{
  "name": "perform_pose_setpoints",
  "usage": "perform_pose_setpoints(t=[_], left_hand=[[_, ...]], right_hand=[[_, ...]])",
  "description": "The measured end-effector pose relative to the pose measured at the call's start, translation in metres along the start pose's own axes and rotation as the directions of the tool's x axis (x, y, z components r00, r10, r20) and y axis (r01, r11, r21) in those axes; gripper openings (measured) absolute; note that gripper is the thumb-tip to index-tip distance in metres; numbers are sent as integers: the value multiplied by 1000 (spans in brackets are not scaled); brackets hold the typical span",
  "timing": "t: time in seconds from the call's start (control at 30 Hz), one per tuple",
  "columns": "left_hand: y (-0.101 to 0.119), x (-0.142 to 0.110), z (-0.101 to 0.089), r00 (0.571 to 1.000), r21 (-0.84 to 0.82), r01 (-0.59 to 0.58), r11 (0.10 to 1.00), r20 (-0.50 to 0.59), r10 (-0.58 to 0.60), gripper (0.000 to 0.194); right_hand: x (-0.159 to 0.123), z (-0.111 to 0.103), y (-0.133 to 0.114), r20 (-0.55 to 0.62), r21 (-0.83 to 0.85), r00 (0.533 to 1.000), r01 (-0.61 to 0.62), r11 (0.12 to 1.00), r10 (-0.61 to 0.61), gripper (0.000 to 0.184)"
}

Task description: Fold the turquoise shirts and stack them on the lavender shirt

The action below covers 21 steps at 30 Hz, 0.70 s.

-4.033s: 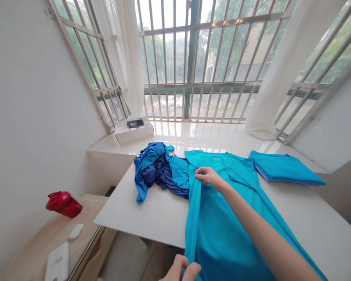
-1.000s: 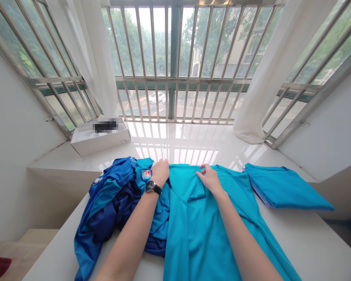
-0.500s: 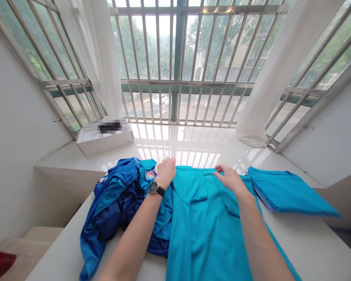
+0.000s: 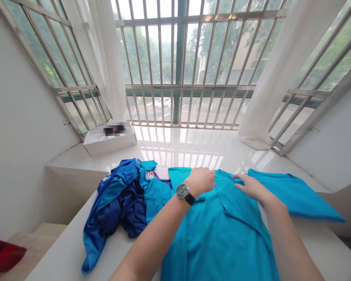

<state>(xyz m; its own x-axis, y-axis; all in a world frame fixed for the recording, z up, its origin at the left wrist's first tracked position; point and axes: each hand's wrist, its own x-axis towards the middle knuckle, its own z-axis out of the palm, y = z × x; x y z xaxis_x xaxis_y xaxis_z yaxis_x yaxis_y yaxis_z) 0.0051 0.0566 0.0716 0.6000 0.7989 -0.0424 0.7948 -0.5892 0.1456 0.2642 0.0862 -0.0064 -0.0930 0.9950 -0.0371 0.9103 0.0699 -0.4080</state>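
A turquoise collared shirt (image 4: 219, 242) lies spread on the white table, running toward me and out of the bottom of the view. My left hand (image 4: 200, 181), with a black-strapped wristwatch (image 4: 183, 191), rests on its upper part near the collar, fingers hidden from me. My right hand (image 4: 250, 188) lies flat on the shirt's far edge with its fingers spread. To the left sits a crumpled heap of blue garments (image 4: 119, 199). A folded turquoise garment (image 4: 301, 197) lies to the right, just past my right hand.
The white table (image 4: 66, 249) stands before a glossy white window sill (image 4: 187, 150) holding a white box (image 4: 109, 143). Metal window bars (image 4: 178, 58) and white curtains (image 4: 114, 58) rise behind it. A red bottle (image 4: 2, 253) lies at lower left.
My left hand has moved right, off the blue heap and onto the turquoise shirt. My right hand has shifted right along the shirt's far edge. The view has tilted slightly.
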Motion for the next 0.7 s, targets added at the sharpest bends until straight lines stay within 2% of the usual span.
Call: perform_pose_setpoints(t=[0.1,0.17,0.3,0.43,0.5,0.7], left_hand=[[16,26,9,990,-37,22,999,140,-16,22],[23,37,19,985,-56,30,998,173,-20,23],[27,45,45,989,-68,74,995,132,-65,30],[22,45,65,991,-113,120,986,67,-113,39],[20,45,69,990,-153,140,978,53,-133,40],[18,47,71,989,-200,149,969,48,-142,41]], right_hand=[[1,6,6,31,44,1000,-7,999,6,44],[1,9,11,60,68,998,-33,997,29,50],[3,16,22,98,61,992,-90,994,84,55],[8,20,26,41,29,998,-51,998,50,51],[9,20,25,34,26,999,-38,999,37,49],[8,17,22,65,-1,991,-116,993,116,39]])
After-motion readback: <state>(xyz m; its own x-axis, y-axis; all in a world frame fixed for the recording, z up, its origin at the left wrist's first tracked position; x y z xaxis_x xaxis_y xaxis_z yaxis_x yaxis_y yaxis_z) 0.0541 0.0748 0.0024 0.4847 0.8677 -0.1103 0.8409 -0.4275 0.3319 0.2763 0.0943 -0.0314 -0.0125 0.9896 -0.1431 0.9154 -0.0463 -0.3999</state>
